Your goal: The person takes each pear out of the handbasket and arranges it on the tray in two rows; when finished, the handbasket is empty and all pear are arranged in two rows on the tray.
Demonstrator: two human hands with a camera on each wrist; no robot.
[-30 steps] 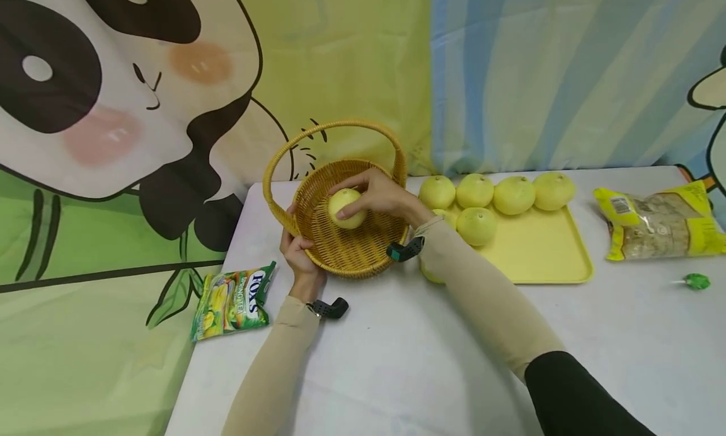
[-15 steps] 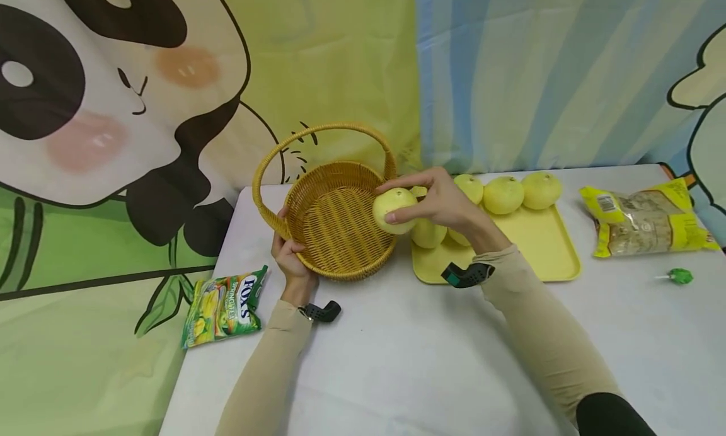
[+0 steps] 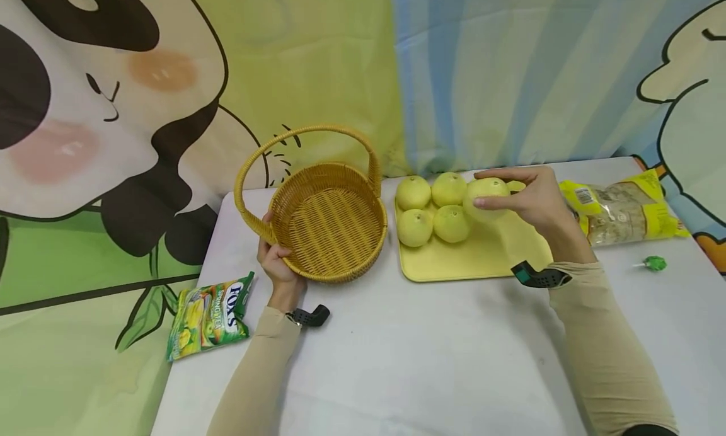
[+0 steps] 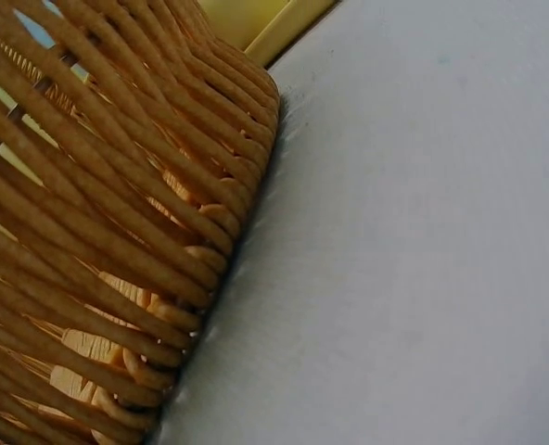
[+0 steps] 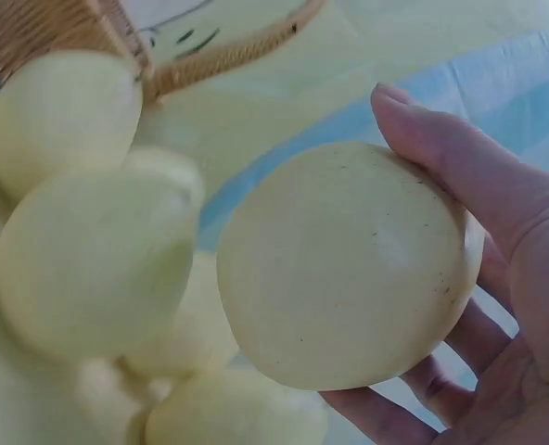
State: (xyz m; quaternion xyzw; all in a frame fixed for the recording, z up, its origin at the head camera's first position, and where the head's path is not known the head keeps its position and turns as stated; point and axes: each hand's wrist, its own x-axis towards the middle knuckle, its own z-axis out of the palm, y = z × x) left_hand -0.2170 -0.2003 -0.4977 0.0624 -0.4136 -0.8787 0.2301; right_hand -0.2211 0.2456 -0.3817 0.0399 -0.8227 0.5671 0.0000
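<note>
My right hand (image 3: 539,200) holds a round pale yellow melon (image 3: 486,195) between thumb and fingers, over the back part of the yellow tray (image 3: 476,263). In the right wrist view, the thumb and fingers wrap the side of the held melon (image 5: 349,269). Several similar melons (image 3: 414,228) sit on the tray's left part, and another is partly hidden behind the hand. My left hand (image 3: 278,263) grips the left rim of a woven basket (image 3: 334,234) by its handle base, thumb over the edge. Nothing lies in the basket. The left wrist view shows its wall (image 4: 117,204).
A green FOX'S candy bag (image 3: 210,316) lies left of the left hand. Right of the tray are a yellow clear-windowed food packet (image 3: 624,209) and a small green-wrapped lollipop (image 3: 655,263). A printed cloth backdrop (image 3: 317,64) stands behind the white table (image 3: 397,354).
My right hand has lifted the melon out of the basket and carried it right, over the tray. The left hand keeps its grip on the basket. The head view has turned somewhat right.
</note>
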